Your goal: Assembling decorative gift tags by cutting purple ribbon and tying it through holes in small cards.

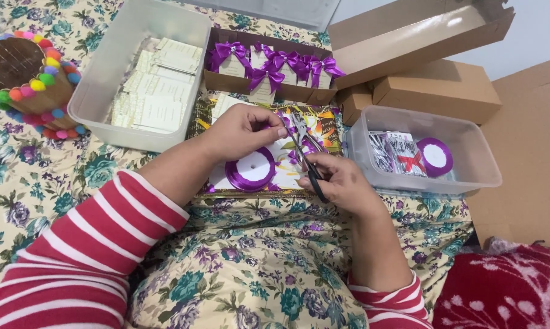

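Note:
My left hand (241, 129) pinches a short piece of purple ribbon (274, 127) between thumb and fingers, above a colourful tray (330, 125). My right hand (339, 180) grips black-handled scissors (305, 152), the blades pointing up toward the ribbon beside my left fingertips. A spool of purple ribbon (250, 169) lies flat on the tray just below my left hand. Both arms wear red and white striped sleeves.
A clear tub of cream cards (156, 85) stands at the left. Behind the tray is a cardboard box of cards with purple bows (269, 67). A clear tub (464, 176) at right holds another ribbon spool (435, 155) and packets. A pom-pom trimmed holder (28, 76) sits far left; brown boxes (439, 88) far right.

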